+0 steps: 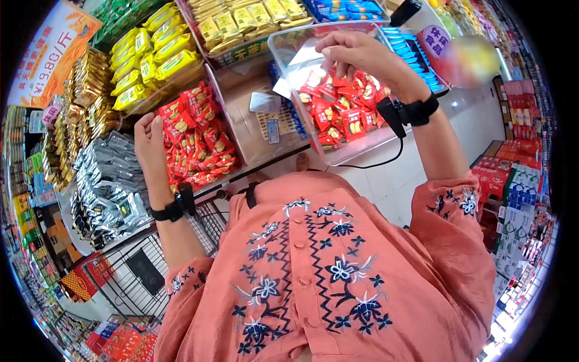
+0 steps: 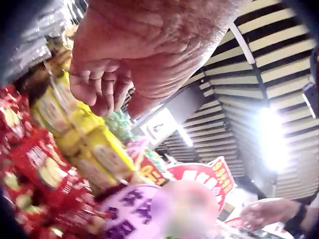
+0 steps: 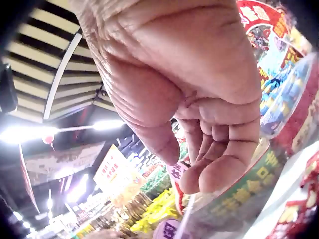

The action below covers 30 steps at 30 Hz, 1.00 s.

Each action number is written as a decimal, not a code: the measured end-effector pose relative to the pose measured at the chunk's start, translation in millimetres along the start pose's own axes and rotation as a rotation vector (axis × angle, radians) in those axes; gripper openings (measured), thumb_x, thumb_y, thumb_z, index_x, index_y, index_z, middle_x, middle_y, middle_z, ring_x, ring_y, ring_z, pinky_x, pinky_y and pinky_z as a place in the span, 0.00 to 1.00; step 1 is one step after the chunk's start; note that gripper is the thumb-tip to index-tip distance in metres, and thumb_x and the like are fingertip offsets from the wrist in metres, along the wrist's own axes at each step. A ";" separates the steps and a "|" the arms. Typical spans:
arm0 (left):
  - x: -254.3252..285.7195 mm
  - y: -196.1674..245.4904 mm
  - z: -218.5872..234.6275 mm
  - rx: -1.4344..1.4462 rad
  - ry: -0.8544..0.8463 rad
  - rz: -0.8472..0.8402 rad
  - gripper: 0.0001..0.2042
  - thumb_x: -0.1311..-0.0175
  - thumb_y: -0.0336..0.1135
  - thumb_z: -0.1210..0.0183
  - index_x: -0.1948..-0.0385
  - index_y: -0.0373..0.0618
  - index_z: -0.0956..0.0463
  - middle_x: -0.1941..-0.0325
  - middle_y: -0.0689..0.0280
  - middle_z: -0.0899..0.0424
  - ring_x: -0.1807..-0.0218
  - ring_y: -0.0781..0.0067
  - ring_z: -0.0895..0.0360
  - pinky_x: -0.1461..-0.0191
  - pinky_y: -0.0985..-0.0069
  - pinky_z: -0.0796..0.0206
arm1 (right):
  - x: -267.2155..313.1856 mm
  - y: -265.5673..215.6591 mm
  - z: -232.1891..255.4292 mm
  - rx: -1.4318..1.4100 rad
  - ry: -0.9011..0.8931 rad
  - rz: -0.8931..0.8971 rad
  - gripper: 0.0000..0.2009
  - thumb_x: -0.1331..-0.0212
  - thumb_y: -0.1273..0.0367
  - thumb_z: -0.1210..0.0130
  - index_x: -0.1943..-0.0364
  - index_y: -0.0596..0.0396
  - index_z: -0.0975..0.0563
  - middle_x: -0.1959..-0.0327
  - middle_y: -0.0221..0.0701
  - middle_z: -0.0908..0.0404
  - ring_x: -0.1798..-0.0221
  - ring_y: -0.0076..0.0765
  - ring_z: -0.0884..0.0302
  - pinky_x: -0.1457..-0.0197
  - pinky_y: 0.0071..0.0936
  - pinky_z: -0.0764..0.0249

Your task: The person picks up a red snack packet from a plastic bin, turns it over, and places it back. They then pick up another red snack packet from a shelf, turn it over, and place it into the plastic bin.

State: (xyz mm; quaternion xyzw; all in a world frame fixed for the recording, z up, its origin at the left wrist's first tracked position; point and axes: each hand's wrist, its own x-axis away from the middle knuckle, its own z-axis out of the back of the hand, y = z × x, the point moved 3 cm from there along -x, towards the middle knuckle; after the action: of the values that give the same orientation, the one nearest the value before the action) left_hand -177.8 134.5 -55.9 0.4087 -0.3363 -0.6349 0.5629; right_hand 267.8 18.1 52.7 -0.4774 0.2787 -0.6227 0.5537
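Observation:
My left hand (image 1: 151, 142) is over the left edge of a pile of red snack packets (image 1: 196, 136), its fingers loosely bent and holding nothing; the left wrist view shows the same hand (image 2: 109, 69) empty, with red packets (image 2: 45, 164) below. Above a clear plastic bin (image 1: 338, 158) hovers my right hand (image 1: 368, 57), also empty, thumb and fingers relaxed. Red packets (image 1: 353, 120) lie in that bin. In the right wrist view the hand's (image 3: 184, 89) fingers bend softly with nothing between them.
Between the red piles is a compartment (image 1: 241, 78) holding a white packet (image 1: 265, 102) and a small card. Yellow packets (image 1: 172, 57) and silver packets (image 1: 111, 187) fill compartments at the left. A wire cart (image 1: 129, 271) stands below the shelf edge.

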 end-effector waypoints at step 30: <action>104.2 154.8 -154.9 0.376 -0.585 0.194 0.13 0.26 0.41 0.45 0.49 0.45 0.23 0.62 0.72 0.18 0.66 0.89 0.27 0.66 0.89 0.39 | 17.6 59.4 32.3 -0.035 -0.359 -0.167 0.09 0.42 0.64 0.40 0.63 0.54 0.23 0.75 0.24 0.21 0.82 0.18 0.26 0.77 0.15 0.33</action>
State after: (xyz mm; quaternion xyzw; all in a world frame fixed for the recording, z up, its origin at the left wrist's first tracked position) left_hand 25.9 14.8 -1.3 0.2722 -0.6311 -0.5957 0.4156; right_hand 323.3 -6.6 18.2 -0.6118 0.1457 -0.5664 0.5327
